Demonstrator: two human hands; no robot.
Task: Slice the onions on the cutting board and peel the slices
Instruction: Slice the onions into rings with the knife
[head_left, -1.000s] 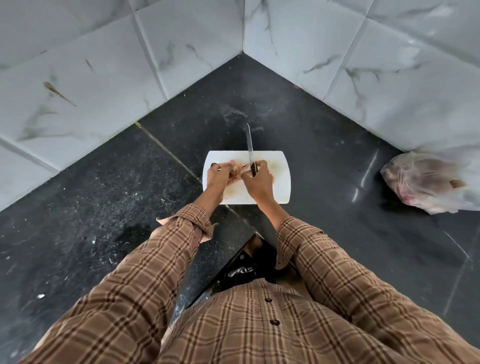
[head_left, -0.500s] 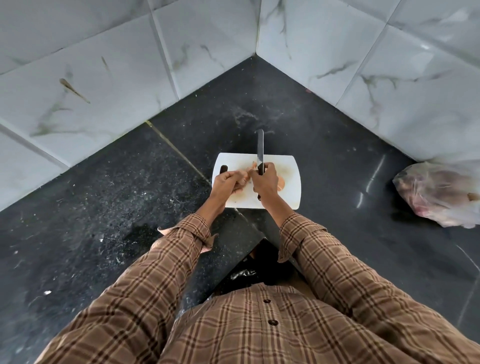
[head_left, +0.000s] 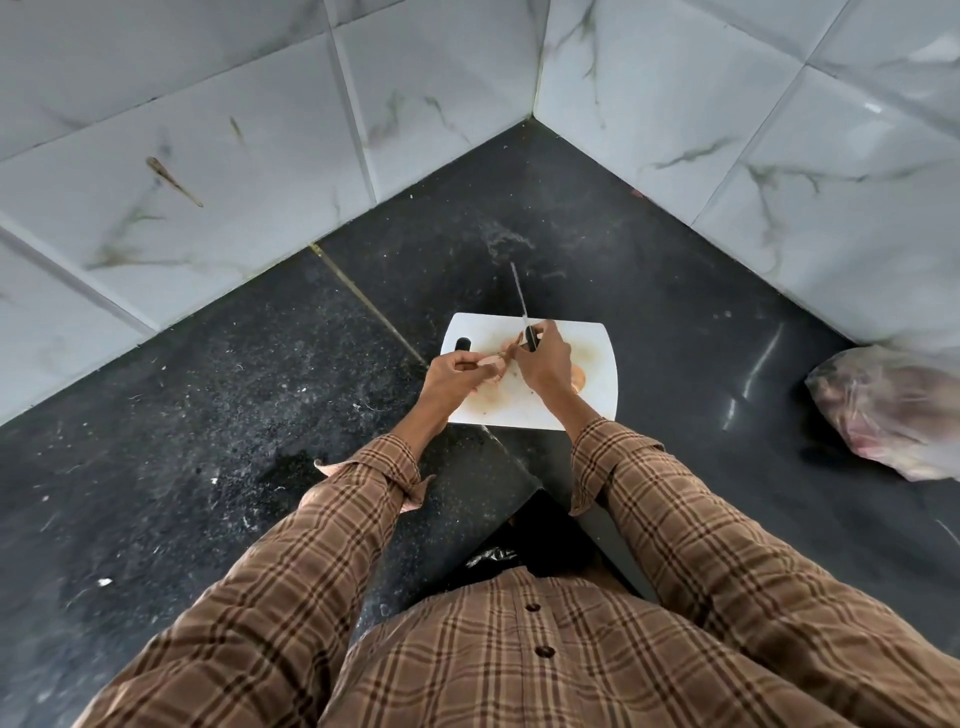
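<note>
Head view: both hands are working over the white board (head_left: 592, 410), which is lying on the black tabletop (head_left: 260, 415) in the corner of the tiled walls. The left hand (head_left: 457, 371) is curling its fingers round an onion piece (head_left: 493, 364) and holding it just above the board's middle. The right hand (head_left: 543, 364) is gripping the knife (head_left: 522, 312) by its dark handle, the thin blade pointing away toward the wall, while its fingertips are reaching for the same piece; it seems to be picking at the skin with the knife held in the same hand. Another pinkish slice (head_left: 579, 379) is lying on the board, partly hidden behind the right hand.

Judging from this, the main hazard is the blade: with the two hands nearly touching and the right one doing two jobs, a slip of the papery skin could swing the edge toward the left fingers. The piece itself looks slick and could pop free and slide off the board onto the gritty tabletop. How much skin is left is too small to tell.

A plastic bag (head_left: 893, 410) is sitting well apart at the right, near the wall.
</note>
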